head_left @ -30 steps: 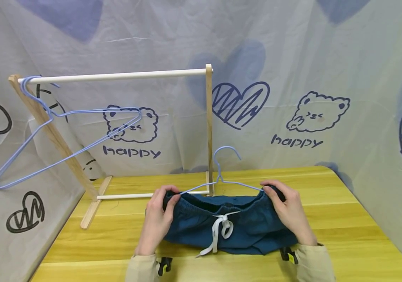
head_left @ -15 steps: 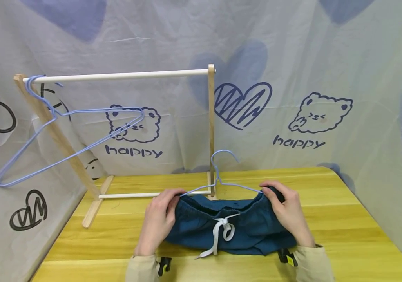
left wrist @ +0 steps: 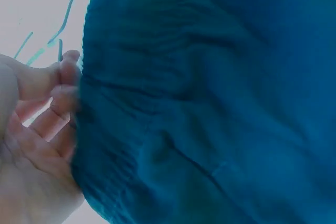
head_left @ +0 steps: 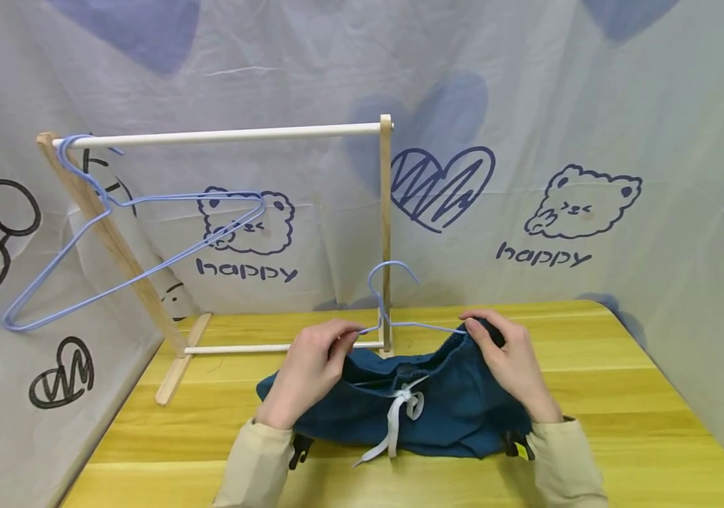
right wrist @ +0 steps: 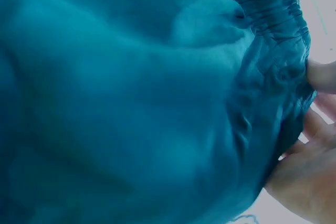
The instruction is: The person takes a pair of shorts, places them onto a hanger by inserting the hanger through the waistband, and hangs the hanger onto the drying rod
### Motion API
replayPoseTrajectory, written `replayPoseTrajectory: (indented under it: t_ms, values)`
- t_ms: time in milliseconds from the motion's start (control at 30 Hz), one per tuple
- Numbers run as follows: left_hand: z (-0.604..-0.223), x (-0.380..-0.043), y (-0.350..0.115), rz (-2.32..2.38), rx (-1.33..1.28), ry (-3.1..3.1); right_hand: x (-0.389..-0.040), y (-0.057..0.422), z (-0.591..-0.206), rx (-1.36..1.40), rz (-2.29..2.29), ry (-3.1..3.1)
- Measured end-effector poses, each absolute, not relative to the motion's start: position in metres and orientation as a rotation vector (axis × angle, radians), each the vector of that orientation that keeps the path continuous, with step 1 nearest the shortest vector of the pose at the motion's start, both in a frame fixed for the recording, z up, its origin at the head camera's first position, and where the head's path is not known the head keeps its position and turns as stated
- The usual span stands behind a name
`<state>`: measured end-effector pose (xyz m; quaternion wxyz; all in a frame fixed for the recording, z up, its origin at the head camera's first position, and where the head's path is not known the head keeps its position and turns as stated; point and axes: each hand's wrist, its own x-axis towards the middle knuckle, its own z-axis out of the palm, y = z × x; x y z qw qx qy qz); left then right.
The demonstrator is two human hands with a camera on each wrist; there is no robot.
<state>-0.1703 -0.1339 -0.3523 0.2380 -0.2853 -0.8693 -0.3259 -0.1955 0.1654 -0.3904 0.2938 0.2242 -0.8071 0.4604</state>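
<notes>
Dark blue shorts (head_left: 457, 406) with a gathered waistband and a white drawstring bow (head_left: 408, 399) lie in front of the person. A light blue wire hanger (head_left: 424, 325) stands hook-up at the waist opening, its lower part hidden by cloth and hands. With thumb and fingers, the left hand (head_left: 312, 367) pinches the hanger's left arm near its neck. Beside that wrist, the left waist corner slumps outward. The right hand (head_left: 514, 360) grips the right waistband corner, where the hanger's right arm meets the cloth. Blue fabric (left wrist: 199, 98) fills much of the left wrist view.
On the left stands a clothes rack with wooden posts and a white top rail (head_left: 222, 135). More blue hangers (head_left: 178, 264) hang at its left end. The yellow wooden table (head_left: 629, 402) extends right, and a printed curtain (head_left: 565, 99) closes off the back.
The left hand has moved right and slightly up along the hanger, leaving the left waist corner, which now lies outward. The hanger has shifted a little left. The right hand keeps its grip, slightly raised.
</notes>
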Motion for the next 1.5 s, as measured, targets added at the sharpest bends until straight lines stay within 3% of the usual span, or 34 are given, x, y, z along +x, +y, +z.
replayPoseTrajectory:
  t_ms: [167,367,533,767,1500]
  values:
    - [-0.332,-0.175,-0.143,-1.072,-0.731,-2.442,-0.209,0.160,-0.362,0.698,1.230,-2.244]
    - [-0.311,-0.181,-0.152,-1.141,-0.653,-2.446,-0.242,0.142,-0.309,0.840,1.599,-2.317]
    - [-0.300,-0.182,-0.157,-1.114,-0.611,-2.454,-0.271,0.121,-0.269,0.807,1.804,-2.360]
    - [-0.288,-0.185,-0.165,-1.117,-0.528,-2.456,-0.299,0.087,-0.227,0.757,1.743,-2.343]
    - [-0.260,-0.189,-0.196,-0.946,-0.364,-2.472,-0.313,0.065,-0.199,0.690,1.519,-2.334]
